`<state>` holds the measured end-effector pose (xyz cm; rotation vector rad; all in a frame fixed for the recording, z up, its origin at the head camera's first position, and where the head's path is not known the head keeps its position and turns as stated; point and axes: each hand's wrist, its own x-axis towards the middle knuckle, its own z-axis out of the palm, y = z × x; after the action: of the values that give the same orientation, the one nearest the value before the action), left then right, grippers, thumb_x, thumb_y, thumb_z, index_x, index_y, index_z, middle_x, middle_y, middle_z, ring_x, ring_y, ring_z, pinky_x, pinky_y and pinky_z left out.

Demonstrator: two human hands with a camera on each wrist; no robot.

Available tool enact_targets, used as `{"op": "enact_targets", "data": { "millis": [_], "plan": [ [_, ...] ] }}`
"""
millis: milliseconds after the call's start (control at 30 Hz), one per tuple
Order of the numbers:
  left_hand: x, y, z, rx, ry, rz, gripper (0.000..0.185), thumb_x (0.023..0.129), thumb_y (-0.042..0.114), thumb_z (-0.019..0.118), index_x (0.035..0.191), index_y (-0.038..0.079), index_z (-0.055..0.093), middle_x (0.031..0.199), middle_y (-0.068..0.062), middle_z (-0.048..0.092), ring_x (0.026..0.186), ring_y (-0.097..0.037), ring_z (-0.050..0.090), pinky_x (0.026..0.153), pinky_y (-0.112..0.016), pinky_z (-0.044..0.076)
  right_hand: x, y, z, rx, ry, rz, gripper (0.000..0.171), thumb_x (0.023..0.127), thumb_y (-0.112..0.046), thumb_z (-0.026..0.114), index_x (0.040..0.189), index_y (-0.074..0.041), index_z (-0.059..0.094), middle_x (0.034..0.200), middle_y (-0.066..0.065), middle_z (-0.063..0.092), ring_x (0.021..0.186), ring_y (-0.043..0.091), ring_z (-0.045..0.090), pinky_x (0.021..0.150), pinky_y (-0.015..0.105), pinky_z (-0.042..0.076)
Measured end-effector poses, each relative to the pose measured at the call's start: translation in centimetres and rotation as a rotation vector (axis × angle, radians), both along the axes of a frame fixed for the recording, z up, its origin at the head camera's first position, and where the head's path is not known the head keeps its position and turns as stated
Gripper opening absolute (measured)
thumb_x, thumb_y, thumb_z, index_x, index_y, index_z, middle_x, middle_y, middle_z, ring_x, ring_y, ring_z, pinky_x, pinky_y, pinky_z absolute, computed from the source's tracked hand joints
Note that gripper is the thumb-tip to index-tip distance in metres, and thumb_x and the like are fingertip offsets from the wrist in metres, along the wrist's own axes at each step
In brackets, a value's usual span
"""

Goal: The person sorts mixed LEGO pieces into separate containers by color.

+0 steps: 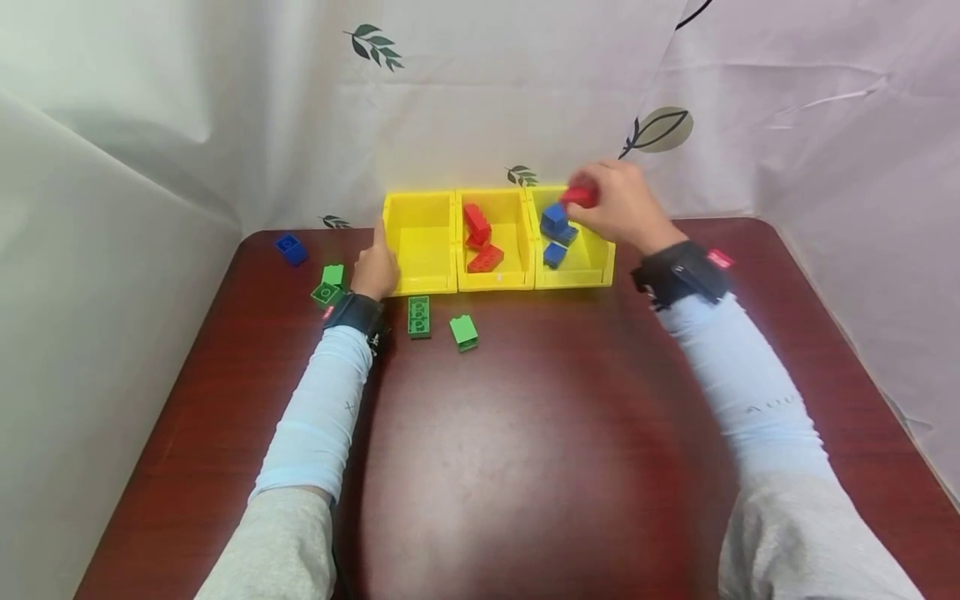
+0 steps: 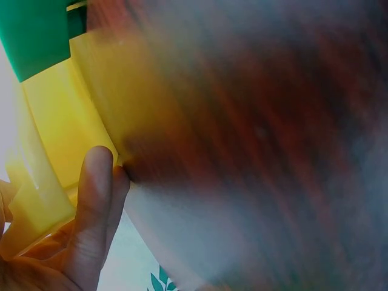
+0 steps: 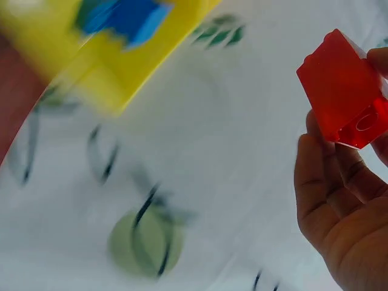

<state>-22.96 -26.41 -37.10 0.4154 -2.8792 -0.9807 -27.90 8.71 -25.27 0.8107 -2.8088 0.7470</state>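
Three yellow bins stand in a row at the table's far edge: the left bin [image 1: 420,242] holds nothing, the middle bin [image 1: 517,242] holds red bricks [image 1: 478,237], the right bin [image 1: 592,260] holds blue bricks [image 1: 557,227]. My right hand [image 1: 592,202] pinches a red brick [image 1: 580,196] in the air above the right bin; the right wrist view shows this red brick [image 3: 342,91] at my fingertips [image 3: 376,60]. My left hand [image 1: 377,254] rests against the left bin's outer left wall, its fingers [image 2: 91,200] straight along the yellow wall [image 2: 54,133].
Green bricks lie on the dark red table [image 1: 540,433]: a pair [image 1: 327,285] left of my left hand, a flat one [image 1: 418,317] and a small one [image 1: 463,332] in front of the bins. A blue brick [image 1: 290,248] sits far left. White curtains hang behind.
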Motion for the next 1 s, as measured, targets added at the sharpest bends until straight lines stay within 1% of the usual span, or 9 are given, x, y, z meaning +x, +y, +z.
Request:
{"op": "enact_targets", "data": {
  "millis": [100,200,333,467,533,600,733,833,1000],
  "plan": [
    [0.1,-0.2,-0.3,0.006,0.001,0.003,0.062,0.105,0.012,0.035,0.158,0.019,0.004,0.102,-0.024,0.056,0.085,-0.039,0.060,0.085,-0.050,0.054,-0.5,-3.8,0.0,0.027,-0.090,0.033,0.031,0.090,-0.021,0.064,0.115,-0.002,0.064,0.109,0.017,0.062,0.102,0.032,0.053,0.089,0.042,0.049],
    [0.2,-0.5,-0.7,0.010,-0.008,0.005,0.063,0.104,0.012,0.036,0.158,0.020,0.003,0.101,-0.024,0.056,0.084,-0.039,0.060,0.084,-0.049,0.054,-0.8,-7.1,-0.8,0.079,-0.156,0.046,0.029,0.090,-0.021,0.064,0.112,-0.002,0.064,0.109,0.014,0.059,0.101,0.029,0.053,0.088,0.040,0.051],
    [0.4,-0.6,-1.1,-0.005,-0.009,0.006,0.064,0.104,0.011,0.036,0.158,0.020,0.003,0.100,-0.025,0.058,0.083,-0.040,0.060,0.080,-0.049,0.053,-1.3,-10.5,-3.3,0.141,-0.204,0.049,0.023,0.088,-0.019,0.065,0.103,-0.002,0.064,0.101,0.013,0.057,0.093,0.028,0.052,0.081,0.037,0.049],
    [0.4,-0.6,-1.6,-0.019,-0.006,0.006,0.064,0.103,0.010,0.036,0.158,0.019,0.005,0.099,-0.026,0.059,0.081,-0.041,0.060,0.077,-0.048,0.053,-1.3,-12.8,-6.1,0.147,-0.259,0.030,0.019,0.089,-0.020,0.067,0.095,-0.003,0.058,0.094,0.011,0.052,0.089,0.027,0.052,0.077,0.034,0.047],
    [0.3,-0.5,-1.8,-0.008,-0.012,0.005,0.064,0.103,0.010,0.036,0.158,0.019,0.005,0.099,-0.026,0.059,0.081,-0.040,0.061,0.077,-0.048,0.054,-1.2,-13.4,-7.4,0.128,-0.255,0.017,0.020,0.089,-0.018,0.069,0.093,-0.003,0.058,0.092,0.012,0.053,0.087,0.027,0.054,0.076,0.034,0.047],
    [0.2,-0.4,-2.1,0.000,-0.013,0.002,0.065,0.102,0.009,0.036,0.158,0.019,0.005,0.099,-0.026,0.059,0.081,-0.040,0.061,0.077,-0.047,0.054,-1.2,-13.8,-8.6,0.131,-0.224,0.006,0.019,0.088,-0.017,0.069,0.093,-0.002,0.058,0.091,0.012,0.054,0.087,0.028,0.055,0.076,0.034,0.048],
    [0.0,-0.3,-2.1,0.006,-0.015,0.000,0.067,0.101,0.008,0.038,0.158,0.019,0.005,0.100,-0.025,0.059,0.081,-0.039,0.061,0.077,-0.047,0.054,-1.0,-14.0,-10.2,0.172,-0.165,-0.015,0.024,0.088,-0.018,0.070,0.101,-0.001,0.059,0.093,0.013,0.058,0.085,0.029,0.059,0.076,0.037,0.051],
    [-0.2,-0.3,-1.6,0.000,-0.007,0.001,0.067,0.101,0.007,0.039,0.158,0.019,0.006,0.099,-0.025,0.059,0.081,-0.039,0.060,0.077,-0.047,0.053,-0.8,-14.1,-10.5,0.164,-0.145,-0.038,0.028,0.088,-0.018,0.072,0.106,0.000,0.060,0.097,0.014,0.059,0.085,0.030,0.060,0.077,0.039,0.052],
    [-0.7,-0.4,-0.6,-0.007,0.009,0.001,0.067,0.101,0.007,0.037,0.158,0.019,0.006,0.098,-0.024,0.058,0.081,-0.039,0.059,0.077,-0.047,0.053,-0.8,-14.4,-10.0,0.121,-0.113,-0.070,0.031,0.087,-0.017,0.073,0.108,0.001,0.061,0.098,0.016,0.061,0.086,0.031,0.060,0.079,0.040,0.052]
  ]
}}
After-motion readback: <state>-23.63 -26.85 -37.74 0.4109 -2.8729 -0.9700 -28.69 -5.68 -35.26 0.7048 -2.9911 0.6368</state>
